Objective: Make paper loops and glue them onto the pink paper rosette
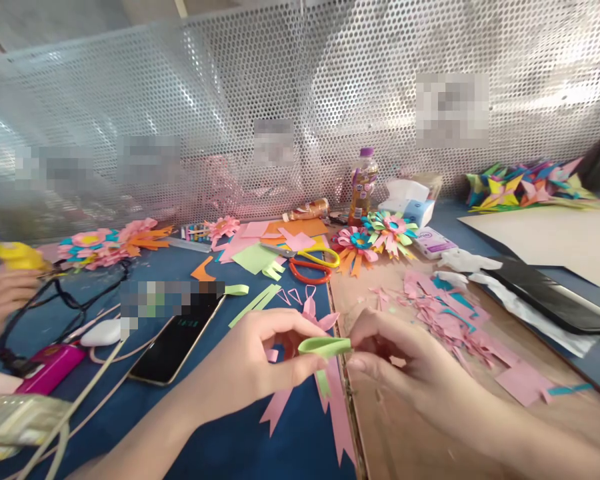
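Note:
A looped green paper strip point(325, 346) hangs between my two hands at the lower middle. My left hand point(275, 353) pinches its left, rounded side between thumb and forefinger. At its right end, the thumb and fingers of my right hand point(385, 353) are pressed together on the strip. Below and behind my hands lies a pink paper piece point(341, 417) with notched tails, partly hidden by my left hand. Flat green strips point(255, 303) and small pink loops point(293, 295) rest just beyond my left hand.
Scissors point(313, 265), finished paper flowers point(357, 247) and a bottle point(363, 187) stand or lie beyond my hands. Pink scraps point(460, 327) cover the right side. A phone point(180, 340) and cables are left. Another person's hand point(5, 300) holds something yellow at the far left.

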Demonstrator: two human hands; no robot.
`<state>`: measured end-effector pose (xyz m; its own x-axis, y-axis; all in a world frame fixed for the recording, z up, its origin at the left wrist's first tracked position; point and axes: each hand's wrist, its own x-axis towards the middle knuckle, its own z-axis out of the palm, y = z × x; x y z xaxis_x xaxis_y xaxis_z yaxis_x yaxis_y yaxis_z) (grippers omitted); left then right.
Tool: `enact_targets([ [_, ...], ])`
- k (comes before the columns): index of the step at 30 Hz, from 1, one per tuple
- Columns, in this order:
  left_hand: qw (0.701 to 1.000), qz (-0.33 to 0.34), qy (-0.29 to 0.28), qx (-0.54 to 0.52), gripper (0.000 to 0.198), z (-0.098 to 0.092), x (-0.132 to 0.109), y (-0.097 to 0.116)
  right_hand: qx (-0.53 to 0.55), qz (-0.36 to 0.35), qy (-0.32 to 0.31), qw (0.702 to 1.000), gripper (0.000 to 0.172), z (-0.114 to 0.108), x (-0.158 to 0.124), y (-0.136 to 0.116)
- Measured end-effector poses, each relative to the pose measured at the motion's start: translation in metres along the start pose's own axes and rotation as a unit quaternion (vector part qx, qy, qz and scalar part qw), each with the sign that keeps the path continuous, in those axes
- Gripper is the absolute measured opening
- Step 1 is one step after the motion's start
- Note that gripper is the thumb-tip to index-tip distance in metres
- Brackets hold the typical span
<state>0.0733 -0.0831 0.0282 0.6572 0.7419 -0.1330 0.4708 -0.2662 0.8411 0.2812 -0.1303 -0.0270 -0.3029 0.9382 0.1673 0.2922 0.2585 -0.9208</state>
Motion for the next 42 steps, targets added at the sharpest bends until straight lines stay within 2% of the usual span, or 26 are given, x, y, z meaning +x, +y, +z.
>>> enact_targets([
  [7,1.0,0.006,-0.007,-0.005,0.019,0.003,0.0,0.0,0.082,0.015,-0.008,0.997,0.02,0.0,0.003,0.002],
  [12,0.999,-0.014,-0.002,-0.037,0.019,0.002,0.0,-0.003,0.128,0.01,-0.011,0.992,0.019,-0.004,0.004,0.002],
  [19,0.998,-0.009,0.015,-0.052,0.02,0.004,0.004,-0.017,0.118,0.026,-0.003,0.993,0.021,-0.006,0.004,0.002],
  [23,0.998,-0.006,0.002,-0.054,0.021,0.008,0.004,-0.019,0.135,0.01,-0.016,0.991,0.017,-0.001,0.005,0.001],
  [26,0.998,-0.004,-0.007,-0.059,0.02,0.009,0.004,-0.019,0.127,0.011,-0.018,0.992,0.022,0.0,0.004,0.0],
  [32,0.997,-0.015,0.022,-0.07,0.02,0.008,0.006,-0.02,0.111,0.066,0.006,0.992,0.029,-0.002,0.004,-0.002],
  [36,0.998,-0.014,0.014,-0.065,0.023,0.008,0.005,-0.019,0.088,0.046,0.006,0.995,0.023,0.0,0.004,-0.002],
  [39,0.998,-0.011,0.004,-0.057,0.023,0.008,0.004,-0.018,0.052,0.043,0.005,0.998,0.025,0.0,0.004,0.0],
  [42,0.999,-0.012,0.006,-0.05,0.024,0.008,0.004,-0.017,0.063,0.039,-0.003,0.997,0.027,-0.002,0.004,0.002],
])
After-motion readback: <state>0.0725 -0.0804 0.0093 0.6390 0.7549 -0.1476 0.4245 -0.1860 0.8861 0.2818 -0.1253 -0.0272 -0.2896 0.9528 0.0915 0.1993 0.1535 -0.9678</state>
